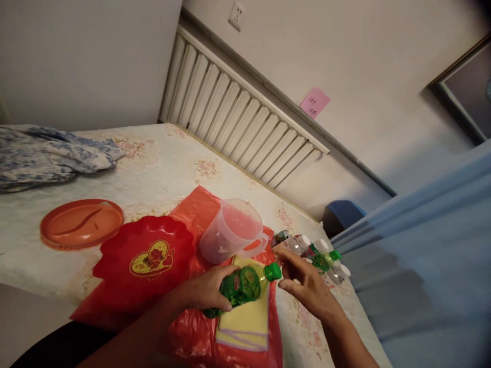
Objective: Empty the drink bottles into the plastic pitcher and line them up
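Note:
A green-labelled drink bottle (pixel 245 286) lies tilted in my left hand (pixel 209 289), its green cap (pixel 272 272) pointing right. My right hand (pixel 303 281) is beside the cap with fingers apart and curved; a small gap seems to separate them. Beneath the bottle are folded yellow cloths (pixel 245 327) on a red plastic bag (pixel 194 327). Just beyond the bottle stands a clear plastic measuring jug (pixel 230 232), its handle to the right. Left of my left hand sits a red scalloped tray (pixel 115 260) with a yellow heart print.
An orange divided plate (pixel 80 225) and a bunched blue-and-white cloth (pixel 53 156) are on the left of the flowered tablecloth (pixel 180 168). Several bottles (pixel 322 260) stand at the right. A radiator (pixel 245 112) runs behind the table, and a blue curtain (pixel 422 255) hangs at right.

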The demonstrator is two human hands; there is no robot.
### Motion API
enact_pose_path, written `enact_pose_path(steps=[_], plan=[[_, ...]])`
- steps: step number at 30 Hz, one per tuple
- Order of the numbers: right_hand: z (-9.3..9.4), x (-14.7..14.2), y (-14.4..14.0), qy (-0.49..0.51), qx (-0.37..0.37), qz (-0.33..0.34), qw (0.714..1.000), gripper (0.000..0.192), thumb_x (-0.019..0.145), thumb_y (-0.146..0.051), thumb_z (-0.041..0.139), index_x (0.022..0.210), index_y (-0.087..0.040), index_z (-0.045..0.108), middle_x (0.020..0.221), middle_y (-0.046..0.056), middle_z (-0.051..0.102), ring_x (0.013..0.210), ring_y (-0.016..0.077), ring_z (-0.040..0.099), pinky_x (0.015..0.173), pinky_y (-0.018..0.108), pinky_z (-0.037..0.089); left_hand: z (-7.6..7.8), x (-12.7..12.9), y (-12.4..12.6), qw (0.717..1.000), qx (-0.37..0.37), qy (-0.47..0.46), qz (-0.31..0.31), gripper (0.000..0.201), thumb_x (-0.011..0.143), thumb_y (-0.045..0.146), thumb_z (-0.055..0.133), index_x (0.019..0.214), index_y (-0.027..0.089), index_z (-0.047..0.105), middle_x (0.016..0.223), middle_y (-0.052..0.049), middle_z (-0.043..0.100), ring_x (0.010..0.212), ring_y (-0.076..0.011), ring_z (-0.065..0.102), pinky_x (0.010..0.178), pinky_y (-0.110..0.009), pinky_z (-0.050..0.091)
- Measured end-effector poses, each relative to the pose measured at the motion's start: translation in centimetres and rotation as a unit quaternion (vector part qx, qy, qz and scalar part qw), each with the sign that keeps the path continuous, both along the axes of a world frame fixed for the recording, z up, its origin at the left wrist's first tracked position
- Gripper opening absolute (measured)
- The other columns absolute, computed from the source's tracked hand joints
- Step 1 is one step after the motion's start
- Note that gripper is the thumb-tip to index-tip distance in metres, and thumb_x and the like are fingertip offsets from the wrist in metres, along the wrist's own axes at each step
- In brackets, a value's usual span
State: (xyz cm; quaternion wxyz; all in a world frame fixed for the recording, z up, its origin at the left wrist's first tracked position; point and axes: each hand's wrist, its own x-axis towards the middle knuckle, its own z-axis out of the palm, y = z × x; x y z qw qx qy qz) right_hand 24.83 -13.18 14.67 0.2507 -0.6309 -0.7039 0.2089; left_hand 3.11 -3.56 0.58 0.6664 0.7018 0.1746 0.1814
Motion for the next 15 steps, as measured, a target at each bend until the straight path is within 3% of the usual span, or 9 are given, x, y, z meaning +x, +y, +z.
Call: enact_pose_path(steps=[2,4,8,11,13,15], plan=[[0.0,-0.3,0.0,0.003,-0.01,0.006,1.0,0.048,0.083,-0.06,0.063,0.114,-0.024,0.067,0.095,0.004,0.064,0.075,0.0187,0.053,0.066,0.028,0.04,-0.2,0.1,0.1,1.0,0.008,0.011,0.009,0.075,0.056,0.018,0.071,0.13,0.021,0.055,0.119,-0.005,0.067,0.105,-0.0272,0.063,0.084,-0.03,0.051],[-0.5,-0.7,0.1,-0.004,0.003,-0.01,1.0,0.041,0.084,-0.059,0.062,0.094,-0.02,0.069,0.077,0.001,0.059,0.066,0.0162,0.048,0.061,0.027,0.036,-0.5,0.2,0.2,1.0,0.017,0.017,0.019,0.079,0.056,0.02,0.072,0.132,0.021,0.054,0.124,-0.006,0.065,0.111,-0.0286,0.06,0.088,-0.032,0.05],[-1.8,-1.1,0.1,-0.015,0.056,-0.075,0.996,0.046,0.078,-0.064,0.064,0.069,-0.019,0.055,0.062,-0.004,0.044,0.058,0.013,0.037,0.053,0.025,0.027,-0.7,0.2,0.1,1.0,0.021,0.007,0.014,0.078,0.056,0.022,0.071,0.132,0.022,0.054,0.124,-0.005,0.065,0.111,-0.0292,0.06,0.088,-0.032,0.051],[-2.3,-0.6,0.0,0.048,0.031,-0.081,0.995,0.045,0.075,-0.063,0.065,0.086,-0.019,0.061,0.071,-0.002,0.051,0.063,0.0146,0.043,0.057,0.026,0.033,-0.6,0.1,0.0,1.0,0.017,0.003,0.011,0.077,0.057,0.021,0.071,0.132,0.022,0.054,0.119,-0.004,0.067,0.107,-0.0275,0.062,0.085,-0.031,0.052],[-2.8,-0.3,-0.3,0.103,0.0,-0.089,0.991,0.055,0.07,-0.059,0.069,0.109,-0.02,0.062,0.086,0.001,0.059,0.07,0.0167,0.05,0.061,0.027,0.039,-0.6,0.0,0.0,1.0,0.013,0.003,0.01,0.077,0.057,0.019,0.071,0.132,0.023,0.053,0.117,-0.004,0.068,0.104,-0.026,0.064,0.084,-0.03,0.052],[-3.7,-0.3,-0.8,0.128,-0.035,-0.093,0.987,0.062,0.065,-0.051,0.075,0.118,-0.021,0.06,0.091,0.002,0.062,0.073,0.018,0.054,0.064,0.028,0.042,-0.5,0.1,-0.1,1.0,0.011,-0.003,0.009,0.079,0.056,0.018,0.072,0.132,0.022,0.053,0.117,-0.004,0.068,0.104,-0.0253,0.064,0.084,-0.03,0.052]])
